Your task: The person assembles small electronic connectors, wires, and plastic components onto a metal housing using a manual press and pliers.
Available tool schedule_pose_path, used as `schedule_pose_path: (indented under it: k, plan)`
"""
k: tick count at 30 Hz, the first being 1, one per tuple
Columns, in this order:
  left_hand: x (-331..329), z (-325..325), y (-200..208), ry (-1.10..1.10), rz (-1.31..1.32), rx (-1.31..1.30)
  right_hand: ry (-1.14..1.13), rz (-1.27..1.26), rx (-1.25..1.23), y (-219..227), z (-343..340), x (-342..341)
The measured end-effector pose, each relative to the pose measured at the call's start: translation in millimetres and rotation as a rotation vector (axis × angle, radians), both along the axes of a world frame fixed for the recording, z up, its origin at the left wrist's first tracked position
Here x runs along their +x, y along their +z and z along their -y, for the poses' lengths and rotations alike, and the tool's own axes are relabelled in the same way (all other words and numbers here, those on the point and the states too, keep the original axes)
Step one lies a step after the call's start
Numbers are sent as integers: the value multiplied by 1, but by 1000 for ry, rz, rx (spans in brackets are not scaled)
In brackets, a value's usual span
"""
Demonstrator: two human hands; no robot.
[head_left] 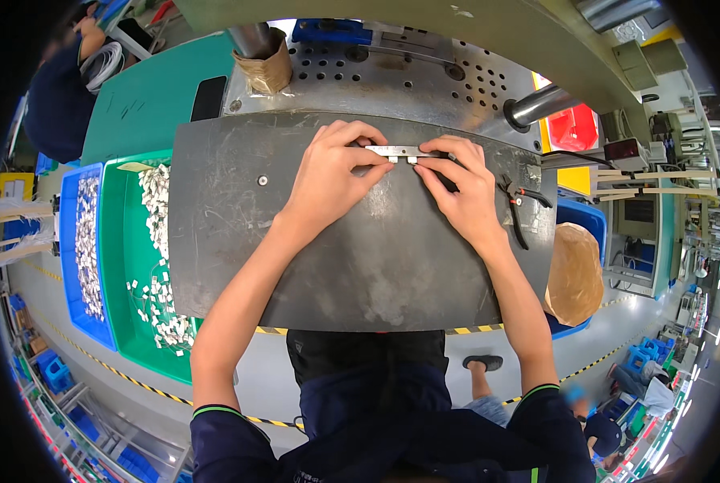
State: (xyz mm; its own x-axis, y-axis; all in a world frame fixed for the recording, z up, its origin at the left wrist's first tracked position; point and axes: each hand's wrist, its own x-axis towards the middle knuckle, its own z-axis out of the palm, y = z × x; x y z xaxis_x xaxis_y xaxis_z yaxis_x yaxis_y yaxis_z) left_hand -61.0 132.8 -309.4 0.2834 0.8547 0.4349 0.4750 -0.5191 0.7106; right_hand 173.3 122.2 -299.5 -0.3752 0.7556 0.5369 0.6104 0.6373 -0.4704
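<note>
Both hands were up on the far half of the grey desk [336, 266], on a slim metal bar [388, 150]. Left hand [328, 173]: nearly closed, thumb and fingers around the bar's left end. Right hand [469, 189]: fingers curled in on the right end, thumb below; a dark patch sat under those fingers, and I couldn't tell if it was a part or shadow. Fingertips covered both bar ends.

Two small white pieces [412, 159] showed at the bar's near edge, right by the thumb tips. Couldn't make out whether they were seated in the bar or just pinched against it.

Black-handled pliers [516, 211] lay right of the right hand. Left of the desk, a green bin [138, 266] held white wired parts, partly hidden by the desk edge; the blue bin [68, 233] beside it held more, too small to tell apart. Brown paper [576, 274] hid most of the right-hand blue tub [592, 216]. Co-worker [50, 117] upper left was cut off.
</note>
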Motion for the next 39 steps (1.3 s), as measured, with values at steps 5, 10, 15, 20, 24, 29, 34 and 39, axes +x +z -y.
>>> schedule_pose_path:
  k: [5,10,15,20,24,29,34,39]
  plan:
    - [3,1,2,8,-16,-29,-17,11,9,2,-1,1]
    - [2,2,2,36,-25,-77,11,8,2,-2,-2,2]
    - [-2,-2,-1,-9,-55,92,3,-2,-20,-1,-2,2]
    - [2,1,-2,2,-107,122,3,-10,-16,-6,-2,-1]
    - [5,-1,-2,11,-133,180,5,-10,18,-8,-5,-2]
    - [5,-7,1,-38,-117,270,25,-17,53,-6,-8,0]
    - [-1,-12,2,-78,-101,267,28,-5,50,-6,-10,-5]
    - [-3,-16,-4,-72,-58,249,0,-102,-124,-2,-19,-7]
